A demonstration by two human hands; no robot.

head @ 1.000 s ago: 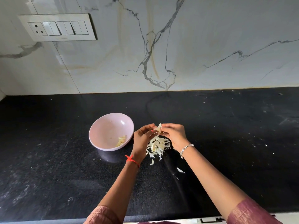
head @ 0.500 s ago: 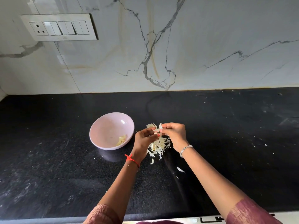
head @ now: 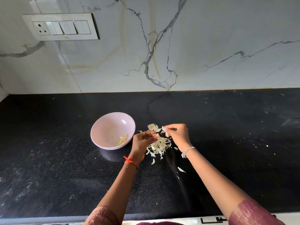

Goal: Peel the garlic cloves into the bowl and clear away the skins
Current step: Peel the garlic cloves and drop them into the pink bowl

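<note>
A pale pink bowl (head: 97,127) sits on the black counter with a few peeled garlic cloves (head: 122,139) lying inside at its right. Right of the bowl lies a pile of papery garlic skins (head: 159,146), and a garlic bulb remnant (head: 152,127) rests at the pile's far edge. My left hand (head: 142,141) hovers at the pile's left side with its fingers curled inward. What lies between them is hidden. My right hand (head: 178,135) is over the pile's right side and pinches a small white garlic piece (head: 165,132) at its fingertips.
Stray skin flakes (head: 181,170) lie on the black counter (head: 235,143) nearer to me than the pile. A marble wall with a switch panel (head: 60,26) rises behind the counter. The counter's front edge runs along the bottom of the view.
My hands, joined on one garlic piece a second ago, have drawn apart. The right hand keeps the white piece. The bulb remnant now shows behind the pile.
</note>
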